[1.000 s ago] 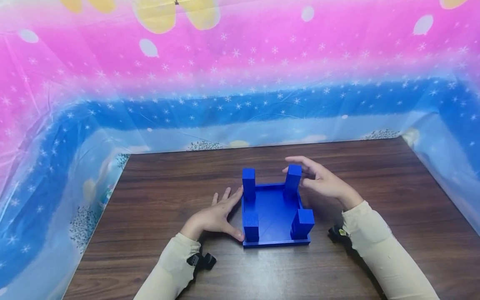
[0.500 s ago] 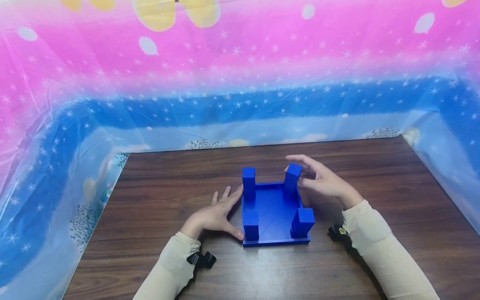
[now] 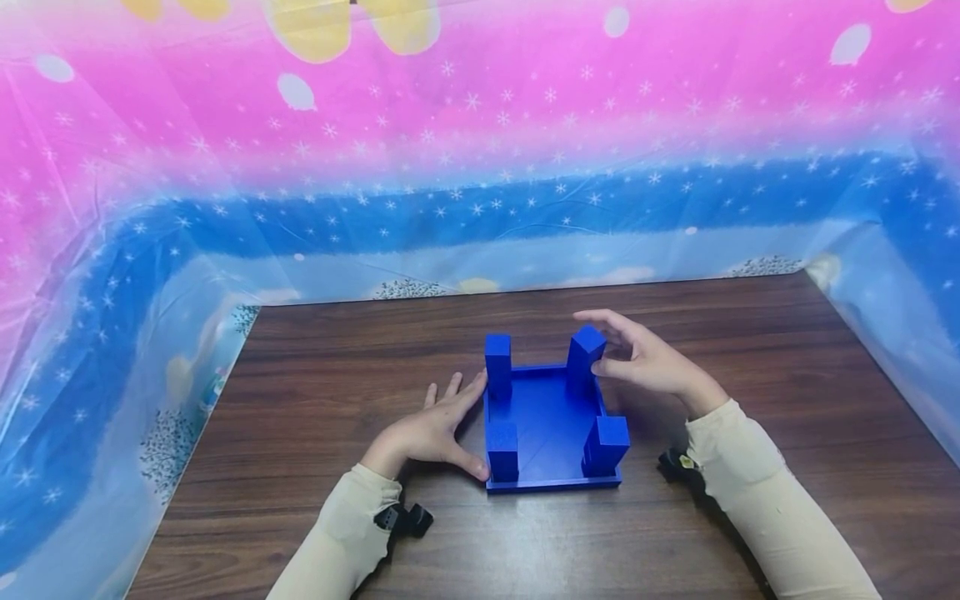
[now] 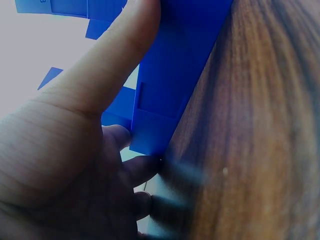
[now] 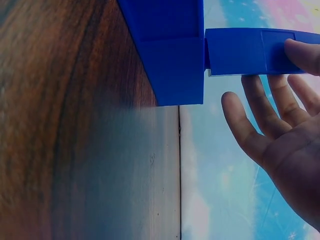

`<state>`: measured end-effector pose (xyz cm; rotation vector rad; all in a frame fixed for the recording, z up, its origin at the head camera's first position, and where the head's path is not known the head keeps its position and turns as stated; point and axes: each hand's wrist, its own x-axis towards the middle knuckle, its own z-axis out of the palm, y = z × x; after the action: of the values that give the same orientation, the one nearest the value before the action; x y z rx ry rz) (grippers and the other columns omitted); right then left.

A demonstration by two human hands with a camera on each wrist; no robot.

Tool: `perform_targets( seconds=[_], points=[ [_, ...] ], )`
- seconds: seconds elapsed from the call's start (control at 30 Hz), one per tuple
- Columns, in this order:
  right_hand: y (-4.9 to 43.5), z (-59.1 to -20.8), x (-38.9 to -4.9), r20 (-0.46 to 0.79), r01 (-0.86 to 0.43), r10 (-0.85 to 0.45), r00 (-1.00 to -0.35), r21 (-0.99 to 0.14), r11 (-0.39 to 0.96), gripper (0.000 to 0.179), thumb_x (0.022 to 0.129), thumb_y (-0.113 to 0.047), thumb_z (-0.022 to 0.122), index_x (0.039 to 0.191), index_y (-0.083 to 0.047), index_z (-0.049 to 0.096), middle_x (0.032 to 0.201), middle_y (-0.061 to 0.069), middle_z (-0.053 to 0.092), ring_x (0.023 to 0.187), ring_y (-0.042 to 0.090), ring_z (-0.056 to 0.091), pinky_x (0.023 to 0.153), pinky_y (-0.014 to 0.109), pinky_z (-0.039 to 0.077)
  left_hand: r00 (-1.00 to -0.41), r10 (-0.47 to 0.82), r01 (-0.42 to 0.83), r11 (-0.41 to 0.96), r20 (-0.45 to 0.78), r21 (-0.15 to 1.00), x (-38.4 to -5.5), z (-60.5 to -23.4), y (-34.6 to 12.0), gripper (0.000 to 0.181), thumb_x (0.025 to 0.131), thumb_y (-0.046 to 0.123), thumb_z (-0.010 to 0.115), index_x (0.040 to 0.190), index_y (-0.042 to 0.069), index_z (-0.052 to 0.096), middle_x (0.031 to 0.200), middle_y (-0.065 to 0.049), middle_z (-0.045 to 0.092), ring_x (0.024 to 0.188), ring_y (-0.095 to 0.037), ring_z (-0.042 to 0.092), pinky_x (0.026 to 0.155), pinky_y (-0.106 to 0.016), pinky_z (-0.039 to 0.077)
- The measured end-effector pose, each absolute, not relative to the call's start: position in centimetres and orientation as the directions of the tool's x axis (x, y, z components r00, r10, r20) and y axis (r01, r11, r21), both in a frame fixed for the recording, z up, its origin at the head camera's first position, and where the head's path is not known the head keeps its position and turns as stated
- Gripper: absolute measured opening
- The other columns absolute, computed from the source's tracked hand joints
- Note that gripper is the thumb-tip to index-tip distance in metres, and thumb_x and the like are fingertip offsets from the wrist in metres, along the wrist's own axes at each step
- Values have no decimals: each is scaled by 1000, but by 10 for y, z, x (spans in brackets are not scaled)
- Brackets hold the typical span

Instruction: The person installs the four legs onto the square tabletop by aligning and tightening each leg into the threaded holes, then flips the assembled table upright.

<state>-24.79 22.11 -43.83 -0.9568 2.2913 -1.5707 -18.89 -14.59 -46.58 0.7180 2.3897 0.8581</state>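
Note:
In the head view a blue square tray-like base (image 3: 543, 433) lies on the table, with an upright post at each corner. My left hand (image 3: 431, 432) rests along its left side, fingers spread and straight, the thumb near the front corner and the index finger at the far one. In the left wrist view the thumb (image 4: 120, 55) presses the base's side wall (image 4: 170, 65). My right hand (image 3: 652, 362) holds the far right blue post (image 3: 583, 362) near its top, between thumb and fingers. That post leans slightly and is turned askew to the base.
The front right post (image 3: 606, 442), front left post (image 3: 502, 450) and far left post (image 3: 498, 367) stand close by. A dark wood table (image 3: 337, 350) is under everything. A patterned pink and blue cloth (image 3: 480, 167) hangs behind and along both sides.
The far right post has turned slightly in the right hand, and the right thumb has shifted onto its near side. The left hand and the base have stayed put.

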Motion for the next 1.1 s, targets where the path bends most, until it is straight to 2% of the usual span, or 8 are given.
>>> perform_targets(
  seconds=[0.17,0.3,0.5,0.57,0.7,0.83,0.93,1.1],
  points=[
    [221,-440,-249,188,-402,-613,-768,-886,232,74,91,10,71,157,1,40,168,18,36,157,40,25,103,22,50,-736,622,306,658,-267,688,-189,-467,-147,145,72,52,96,170,15,-3,177,-5,0,160,-30,-20,123,-58,-20],
    [221,-440,-249,181,-399,-610,-772,-884,244,74,91,7,73,158,-4,42,167,16,38,157,40,26,102,25,51,-734,633,308,633,-245,710,-188,-468,-148,146,70,61,93,171,15,-3,177,-8,1,160,-33,-19,123,-59,-20],
    [221,-439,-247,159,-394,-600,-784,-875,282,73,93,0,76,158,-13,44,166,15,39,156,39,27,113,48,46,-734,631,311,642,-252,700,-188,-468,-148,146,71,56,95,170,15,-4,177,-8,1,160,-32,-19,123,-59,-20],
    [221,-439,-247,158,-394,-598,-786,-874,286,73,93,0,76,158,-13,45,165,18,40,153,39,34,111,52,47,-735,626,312,654,-261,689,-189,-467,-147,145,71,52,96,170,15,-4,177,-6,0,160,-30,-20,123,-58,-20],
    [220,-439,-247,159,-399,-592,-790,-866,300,73,92,0,77,157,-13,46,160,20,44,135,32,53,100,44,55,-734,629,315,648,-255,694,-189,-467,-147,145,71,54,95,170,14,-3,177,-7,0,160,-32,-20,123,-59,-20],
    [220,-439,-247,156,-398,-589,-793,-865,307,73,92,0,77,156,-13,46,158,19,46,120,26,58,92,36,57,-732,642,319,617,-226,719,-188,-469,-149,147,69,63,92,171,14,-2,177,-10,1,160,-35,-19,123,-60,-20],
    [220,-438,-247,150,-393,-590,-793,-866,308,73,92,-1,78,157,-14,46,160,16,45,123,24,57,95,37,57,-732,645,318,610,-221,726,-188,-468,-150,148,69,66,91,171,14,-3,177,-10,2,160,-35,-19,123,-60,-20],
    [222,-436,-247,169,-398,-619,-767,-882,252,76,92,5,72,159,-13,42,163,13,41,121,20,59,93,39,57,-732,635,313,634,-245,707,-188,-468,-148,147,70,58,94,170,14,-4,177,-8,1,160,-33,-19,123,-59,-20]
  ],
)
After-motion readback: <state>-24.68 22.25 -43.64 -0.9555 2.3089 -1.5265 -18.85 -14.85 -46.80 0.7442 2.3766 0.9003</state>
